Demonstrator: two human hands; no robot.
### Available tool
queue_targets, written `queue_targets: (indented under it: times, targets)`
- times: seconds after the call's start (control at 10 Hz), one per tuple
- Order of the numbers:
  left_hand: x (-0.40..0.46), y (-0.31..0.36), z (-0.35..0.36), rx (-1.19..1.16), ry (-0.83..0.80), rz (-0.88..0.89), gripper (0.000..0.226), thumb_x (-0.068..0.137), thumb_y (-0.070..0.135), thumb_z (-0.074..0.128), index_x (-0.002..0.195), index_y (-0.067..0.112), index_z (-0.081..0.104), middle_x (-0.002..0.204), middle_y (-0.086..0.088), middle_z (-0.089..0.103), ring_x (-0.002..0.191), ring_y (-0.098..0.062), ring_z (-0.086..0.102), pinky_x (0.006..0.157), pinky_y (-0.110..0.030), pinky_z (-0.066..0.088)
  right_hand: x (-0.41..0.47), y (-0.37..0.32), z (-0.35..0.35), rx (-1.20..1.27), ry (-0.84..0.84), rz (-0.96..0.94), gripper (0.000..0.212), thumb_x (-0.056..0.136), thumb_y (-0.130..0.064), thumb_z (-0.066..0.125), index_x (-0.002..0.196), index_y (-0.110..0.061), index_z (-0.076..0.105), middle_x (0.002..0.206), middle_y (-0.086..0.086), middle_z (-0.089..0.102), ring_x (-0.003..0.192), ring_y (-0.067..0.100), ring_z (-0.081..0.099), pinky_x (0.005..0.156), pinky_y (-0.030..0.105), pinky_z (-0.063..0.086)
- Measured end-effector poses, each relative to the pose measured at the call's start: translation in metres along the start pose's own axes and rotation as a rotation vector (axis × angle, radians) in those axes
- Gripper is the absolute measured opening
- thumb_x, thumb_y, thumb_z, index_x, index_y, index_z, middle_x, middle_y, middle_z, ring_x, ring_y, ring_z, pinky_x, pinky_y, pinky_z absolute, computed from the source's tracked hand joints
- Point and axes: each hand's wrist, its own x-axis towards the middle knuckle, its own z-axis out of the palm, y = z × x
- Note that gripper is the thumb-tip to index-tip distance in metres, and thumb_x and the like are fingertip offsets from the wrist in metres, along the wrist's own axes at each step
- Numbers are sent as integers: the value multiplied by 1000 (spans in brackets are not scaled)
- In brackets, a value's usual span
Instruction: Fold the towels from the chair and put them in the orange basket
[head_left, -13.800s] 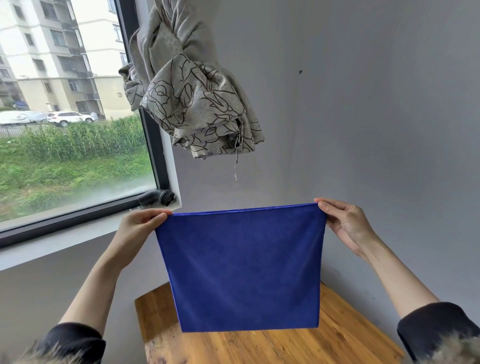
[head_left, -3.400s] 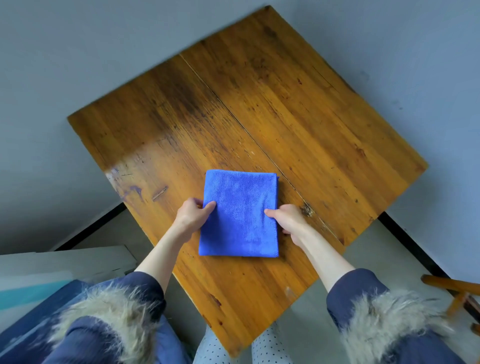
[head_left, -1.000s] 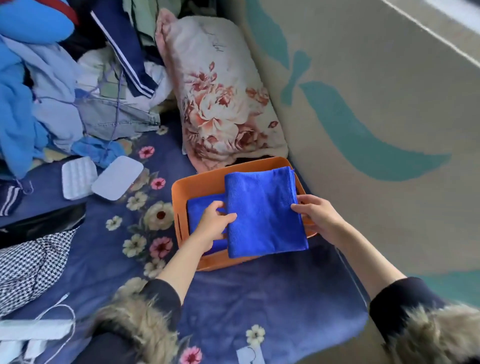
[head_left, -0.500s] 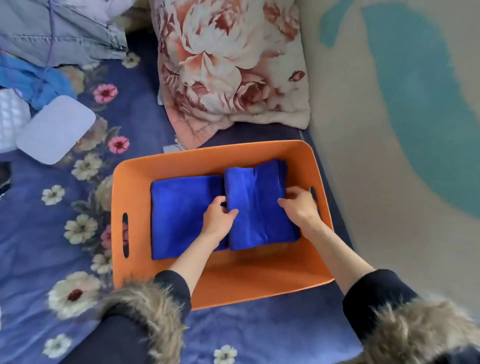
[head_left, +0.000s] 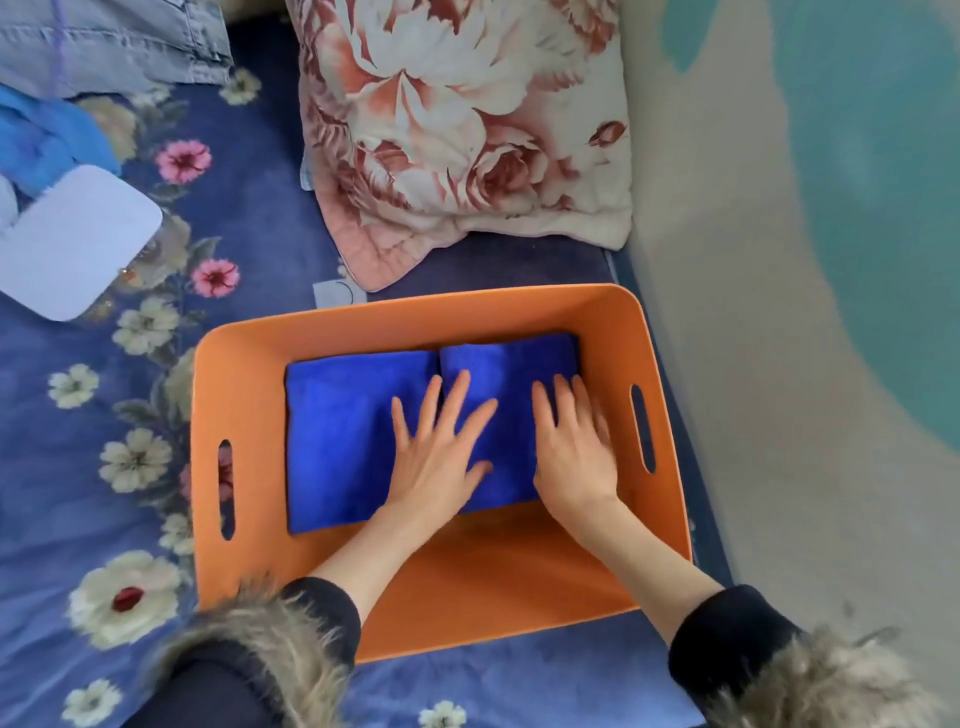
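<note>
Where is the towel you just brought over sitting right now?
In the head view, the second towel lies flat in the right half of the orange basket, beside the first towel, under the left hand and right hand.

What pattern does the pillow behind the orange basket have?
Large pink and white flowers, on the pillow; the head view shows it.

Orange basket (head_left: 244, 364) on floral bedspread (head_left: 249, 260). Two folded blue towels (head_left: 337, 431) side by side inside. Left hand (head_left: 434, 457) and right hand (head_left: 571, 457) pressed flat on them, fingers straight.
</note>
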Motion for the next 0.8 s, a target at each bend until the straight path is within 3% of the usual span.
queue_targets:
  times: [0.1, 0.2, 0.3, 0.4, 0.5, 0.6, 0.7, 0.8]
  targets:
    - [10, -17, 12, 215, -141, 107, 89, 73, 74, 46, 146, 39, 8, 154, 2, -20, 140, -30, -20, 98, -72, -12, 16, 7, 10, -143, -220, -155, 103, 83, -41, 63, 147, -16, -14, 154, 17, -16, 142, 33, -13, 115, 44, -4]
    - [18, -35, 23, 247, -172, 97, 86, 67, 84, 16, 139, 48, -14, 148, 8, -34, 137, -30, -30, 95, -74, -15, 38, 12, 18, -152, -306, -169, 117, 77, -56, 63, 140, -23, -29, 151, 15, -28, 140, 32, -22, 114, 44, -8]
    - [23, -41, 34, 224, -153, 91, 83, 69, 85, 18, 136, 51, -16, 149, 11, -31, 138, -29, -28, 96, -74, -14, 52, 16, 33, -129, -370, -178, 121, 73, -63, 62, 130, -25, -38, 149, 15, -33, 139, 32, -25, 114, 43, -7]
    - [29, -44, 47, 217, -114, 94, 81, 71, 84, 20, 137, 52, -14, 149, 13, -28, 138, -27, -28, 96, -74, -16, 58, 19, 45, -142, -362, -202, 119, 73, -66, 60, 127, -25, -39, 148, 16, -34, 138, 33, -26, 114, 43, -6]
    - [31, -46, 57, 221, -67, 92, 81, 71, 85, 22, 140, 50, -5, 154, 11, -15, 141, -30, -15, 97, -74, -13, 61, 23, 53, -104, -343, -212, 119, 73, -66, 59, 128, -24, -38, 147, 17, -35, 138, 34, -27, 114, 43, -6]
    - [29, -45, 60, 226, -71, 89, 81, 71, 85, 22, 141, 49, 1, 155, 9, -8, 142, -31, -8, 98, -75, -9, 60, 20, 47, -70, -368, -203, 120, 74, -62, 63, 138, -24, -32, 147, 16, -34, 138, 34, -26, 114, 44, -6]
    - [30, -43, 54, 248, -126, 69, 81, 70, 86, 15, 136, 51, -17, 149, 11, -31, 138, -29, -25, 96, -74, -16, 53, 15, 28, 130, -419, -152, 107, 79, -52, 64, 146, -26, -15, 151, 13, -30, 140, 31, -23, 115, 42, -2]
    - [30, -37, 48, 284, -227, 42, 80, 68, 85, 7, 126, 51, -36, 139, 12, -48, 132, -28, -39, 94, -74, -20, 41, 24, -7, 535, -432, -93, 78, 85, -42, 61, 148, -26, 18, 157, 8, 1, 145, 21, 4, 117, 33, 14]
